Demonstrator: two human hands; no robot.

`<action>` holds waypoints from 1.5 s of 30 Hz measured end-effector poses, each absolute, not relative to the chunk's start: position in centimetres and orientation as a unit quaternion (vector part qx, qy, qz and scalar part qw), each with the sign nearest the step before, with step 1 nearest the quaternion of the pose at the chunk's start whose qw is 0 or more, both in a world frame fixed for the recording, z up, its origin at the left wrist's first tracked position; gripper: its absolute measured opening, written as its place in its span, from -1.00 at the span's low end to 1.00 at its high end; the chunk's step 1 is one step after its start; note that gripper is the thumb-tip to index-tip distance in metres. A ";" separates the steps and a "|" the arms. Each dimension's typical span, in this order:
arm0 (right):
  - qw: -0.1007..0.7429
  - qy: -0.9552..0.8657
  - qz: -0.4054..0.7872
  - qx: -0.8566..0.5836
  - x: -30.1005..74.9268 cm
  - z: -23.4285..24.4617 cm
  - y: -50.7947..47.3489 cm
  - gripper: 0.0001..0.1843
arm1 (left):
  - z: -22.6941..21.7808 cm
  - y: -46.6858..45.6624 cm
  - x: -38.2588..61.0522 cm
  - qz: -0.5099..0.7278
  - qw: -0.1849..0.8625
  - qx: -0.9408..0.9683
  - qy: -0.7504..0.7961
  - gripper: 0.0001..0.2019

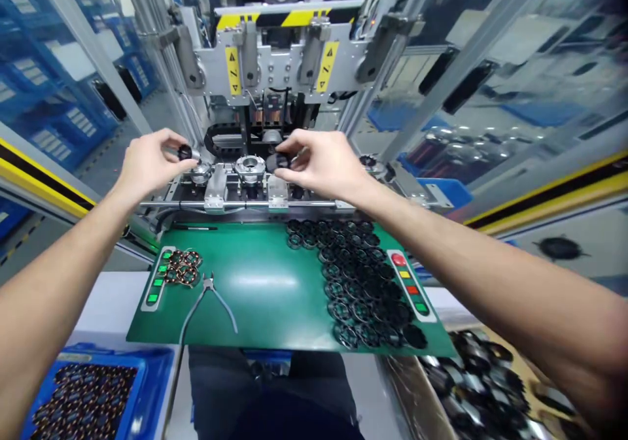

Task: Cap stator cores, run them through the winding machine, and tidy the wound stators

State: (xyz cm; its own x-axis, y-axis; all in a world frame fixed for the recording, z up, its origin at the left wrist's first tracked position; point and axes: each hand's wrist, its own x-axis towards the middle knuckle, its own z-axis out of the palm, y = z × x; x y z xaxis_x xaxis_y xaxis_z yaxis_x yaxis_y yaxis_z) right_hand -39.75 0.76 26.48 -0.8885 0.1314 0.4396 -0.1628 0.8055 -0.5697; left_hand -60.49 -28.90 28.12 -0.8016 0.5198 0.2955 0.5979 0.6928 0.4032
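Note:
My left hand [150,162] pinches a small dark, round part with a pale end [185,153], close above the left metal fixture [200,173]. Between thumb and fingers, my right hand [326,162] grips a dark round ring-like part [278,161], just right of the middle fixture [250,167]. The fingers partly cover both parts, so their exact kind does not show. On the green work surface [265,316] lie several black ring-shaped parts [360,283] at the right. Copper-wound rings [184,269] are piled at the left beside side cutters [209,289].
A press with a yellow-black striped bar [289,16] stands over the fixtures. Button panels flank the work surface, left [157,289] and right [411,287]. A blue bin [152,381] of wound rings is lower left; a box of dark metal parts [485,388] is lower right.

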 end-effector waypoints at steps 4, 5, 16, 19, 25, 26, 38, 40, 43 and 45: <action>0.182 -0.966 0.185 0.015 -48.7 25.8 0.1 -0.62 | 26.7 -27.2 -65.4 -0.222 0.026 -0.305 -0.926 -0.46; 0.168 -0.973 0.161 0.015 -50.0 25.6 0.0 -0.61 | 26.4 -27.1 -66.2 -0.218 0.017 -0.306 -0.927 -0.46; 0.062 -0.993 0.085 0.046 -55.0 26.2 0.5 -0.47 | 26.8 -27.9 -70.5 -0.107 -0.026 -0.416 -0.903 -0.49; 0.054 -0.993 0.079 0.063 -55.6 26.3 0.5 -0.51 | 27.3 -27.4 -70.6 -0.065 -0.030 -0.439 -0.895 -0.53; 0.032 -0.994 0.041 0.093 -56.2 26.7 1.3 -0.55 | 27.2 -27.1 -72.2 -0.020 -0.053 -0.470 -0.881 -0.45; 0.020 -0.994 0.037 0.097 -56.5 26.9 1.6 -0.54 | 27.1 -27.0 -72.6 -0.017 -0.058 -0.475 -0.878 -0.44; 0.018 -0.999 0.023 0.020 -50.6 23.3 -2.5 -0.09 | 22.3 -29.4 -66.0 -0.057 0.090 -0.472 -0.875 -0.29; 0.027 -0.998 0.049 -0.002 -48.6 21.3 -3.5 -0.01 | 20.3 -29.9 -63.4 -0.092 0.086 -0.435 -0.891 -0.27; 0.051 -0.995 0.080 -0.022 -47.4 19.3 -4.0 -0.07 | 18.4 -29.9 -61.6 -0.141 0.088 -0.411 -0.896 -0.25; 0.078 -0.993 0.093 -0.012 -47.5 18.9 -4.2 -0.10 | 18.1 -29.8 -61.7 -0.169 0.118 -0.397 -0.895 -0.28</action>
